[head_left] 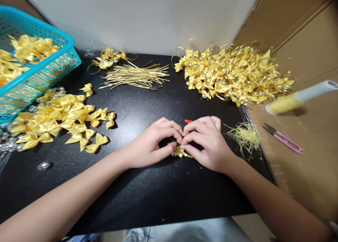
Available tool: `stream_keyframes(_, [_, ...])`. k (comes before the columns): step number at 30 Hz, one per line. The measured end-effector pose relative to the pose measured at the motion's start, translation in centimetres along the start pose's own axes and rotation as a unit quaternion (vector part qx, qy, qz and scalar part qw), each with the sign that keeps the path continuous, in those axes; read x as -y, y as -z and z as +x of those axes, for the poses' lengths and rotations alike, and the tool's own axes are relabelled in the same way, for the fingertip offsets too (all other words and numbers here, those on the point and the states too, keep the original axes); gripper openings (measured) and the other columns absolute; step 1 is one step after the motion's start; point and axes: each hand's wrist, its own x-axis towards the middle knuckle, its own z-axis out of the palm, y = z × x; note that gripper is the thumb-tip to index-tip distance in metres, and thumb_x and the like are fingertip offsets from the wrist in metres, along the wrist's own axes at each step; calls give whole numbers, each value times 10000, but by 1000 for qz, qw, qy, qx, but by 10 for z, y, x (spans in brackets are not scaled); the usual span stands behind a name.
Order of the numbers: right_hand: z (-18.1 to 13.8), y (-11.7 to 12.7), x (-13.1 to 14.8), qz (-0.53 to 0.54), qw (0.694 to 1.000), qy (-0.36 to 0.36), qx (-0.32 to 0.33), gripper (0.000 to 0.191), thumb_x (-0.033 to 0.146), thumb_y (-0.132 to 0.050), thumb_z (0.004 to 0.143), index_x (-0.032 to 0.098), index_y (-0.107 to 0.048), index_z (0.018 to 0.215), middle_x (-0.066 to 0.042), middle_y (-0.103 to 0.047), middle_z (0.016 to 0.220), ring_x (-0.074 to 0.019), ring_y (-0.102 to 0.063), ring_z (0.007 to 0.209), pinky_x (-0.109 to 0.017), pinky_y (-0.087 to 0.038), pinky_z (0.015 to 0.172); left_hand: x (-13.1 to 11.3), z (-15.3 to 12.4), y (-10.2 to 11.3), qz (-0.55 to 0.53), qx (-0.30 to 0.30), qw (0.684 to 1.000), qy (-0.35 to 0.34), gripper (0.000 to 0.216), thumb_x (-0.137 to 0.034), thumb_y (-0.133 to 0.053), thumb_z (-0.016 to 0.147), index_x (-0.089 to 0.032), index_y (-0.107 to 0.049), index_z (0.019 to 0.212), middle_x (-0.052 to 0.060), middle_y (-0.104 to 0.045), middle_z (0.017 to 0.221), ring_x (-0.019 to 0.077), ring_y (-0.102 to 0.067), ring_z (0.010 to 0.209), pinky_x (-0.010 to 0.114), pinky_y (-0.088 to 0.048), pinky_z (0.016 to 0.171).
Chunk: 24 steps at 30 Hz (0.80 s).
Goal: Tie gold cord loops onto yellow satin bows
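Observation:
My left hand (154,143) and my right hand (207,141) meet at the middle of the black table (148,196). Both are closed, fingertips pinching at a small yellow ribbon bow (182,152). Thin gold wire shows between the fingers, and a silvery bell or bead sits by the bow. The fingers cover much of it. A small red object (188,121) peeks out behind my right fingers. Left of my left hand lies a pile of plain yellow bows (76,112). Beyond my hands rests a bundle of gold twist ties (136,75).
A turquoise basket (59,64) of bows stands at far left, near a loose silver bell (44,165). Bows with gold loops form a big heap (232,75) at back right. At right are thread scraps (246,138), pink thread snips (286,140) and a thread spool (298,97).

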Motion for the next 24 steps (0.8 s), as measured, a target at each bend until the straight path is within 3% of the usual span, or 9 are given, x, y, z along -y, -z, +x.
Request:
stream_keyframes(10, [2,-1,0,-1,1000,-8,-2,168,280,-614,891,219,-654,740,-4,-686,900,-187,-505,899,-386,-246,836,1,1,2,-6,-6,1000,26,96,-263,-616,863,-199,-686,851,22,-661,1036,163,-559,1021,315,-389,947])
stream_keyframes(24, [2,0,-1,-9,1000,-24,12,171,309,-615,891,231,-666,747,-7,-688,923,-196,-515,929,-390,-242,853,1,1,2,5,18,999,44,138,-276,-584,881,-196,-680,825,31,-647,1072,174,-534,1038,313,-387,939])
